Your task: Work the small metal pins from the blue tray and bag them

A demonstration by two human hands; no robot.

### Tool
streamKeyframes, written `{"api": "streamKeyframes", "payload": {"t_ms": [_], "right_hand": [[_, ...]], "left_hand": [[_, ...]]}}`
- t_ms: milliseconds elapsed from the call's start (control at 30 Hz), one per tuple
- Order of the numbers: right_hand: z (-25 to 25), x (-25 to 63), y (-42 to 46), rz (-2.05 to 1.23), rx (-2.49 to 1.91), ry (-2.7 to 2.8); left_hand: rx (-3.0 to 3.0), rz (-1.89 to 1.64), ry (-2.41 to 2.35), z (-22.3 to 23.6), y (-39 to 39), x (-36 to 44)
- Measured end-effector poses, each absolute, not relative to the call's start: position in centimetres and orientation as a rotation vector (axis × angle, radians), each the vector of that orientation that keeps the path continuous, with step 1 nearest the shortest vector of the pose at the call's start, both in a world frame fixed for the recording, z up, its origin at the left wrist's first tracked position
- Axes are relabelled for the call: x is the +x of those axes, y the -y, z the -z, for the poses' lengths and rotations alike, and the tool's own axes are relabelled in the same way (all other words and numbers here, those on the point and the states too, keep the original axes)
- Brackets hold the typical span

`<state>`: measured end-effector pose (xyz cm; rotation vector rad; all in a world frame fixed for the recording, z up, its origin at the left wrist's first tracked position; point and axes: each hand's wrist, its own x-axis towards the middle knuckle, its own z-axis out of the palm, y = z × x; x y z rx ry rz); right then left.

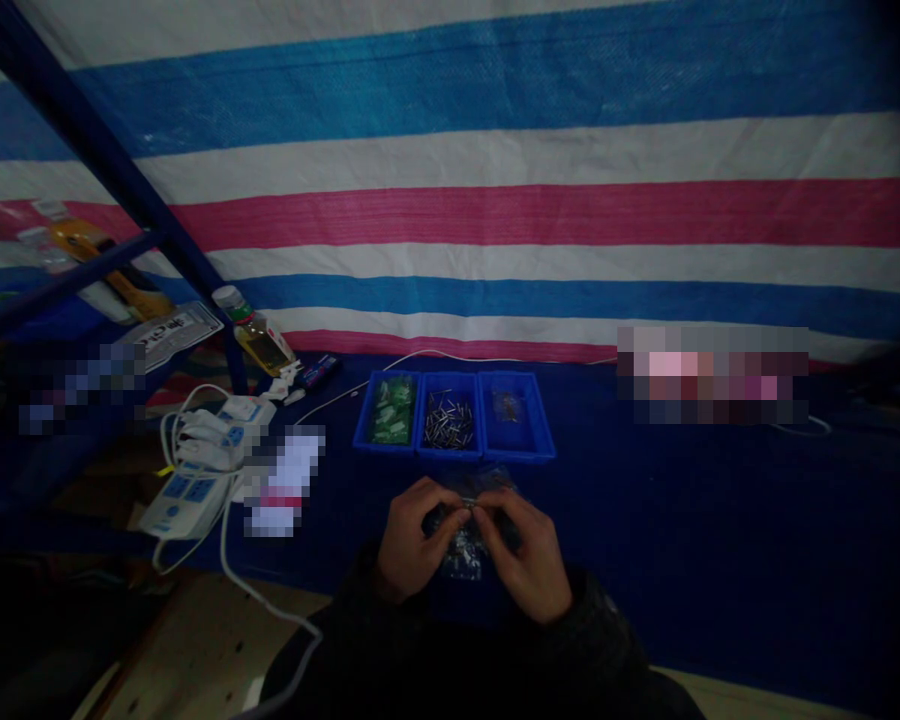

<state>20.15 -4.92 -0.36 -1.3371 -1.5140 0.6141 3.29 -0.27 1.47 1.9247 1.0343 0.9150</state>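
Observation:
My left hand (418, 540) and my right hand (529, 555) meet at the fingertips above the dark blue table. Both are closed in a pinch on a small thin metal piece (468, 501), whose exact kind is too small to make out. Under and between the hands lies clear crinkled plastic (463, 558), partly hidden by the fingers. Just beyond stands a blue tray (517, 455) with three compartments. Green plastic packets (393, 410) fill its left one. Loose metal pins (448, 422) lie in the middle, and a small clear bag (507, 405) sits in the right.
At left, a white power strip (184, 495) with plugs and cables lies beside a blurred-out flat item (286, 485). A bottle (259, 335) leans behind it, near a blue metal frame (131, 180). A striped sheet (495, 215) hangs behind the table (690, 540).

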Motion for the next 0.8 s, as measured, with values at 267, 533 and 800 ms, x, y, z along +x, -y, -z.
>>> {"api": "streamKeyframes", "payload": {"t_ms": [267,533,800], "right_hand": [[0.68,20.28,5.08,-0.615,-1.338,1.547],[0.47,20.08,5.05,-0.658,-1.312,1.504],[0.4,19.96,5.1,-0.652,-1.288,1.544]], "left_hand": [[1.922,-0.953,-0.974,-1.61,0.25,3.37],[1.896,-0.954,-1.002,-1.37,0.32,3.27],[1.894,-0.956,-0.998,-1.05,0.37,3.14]]}}
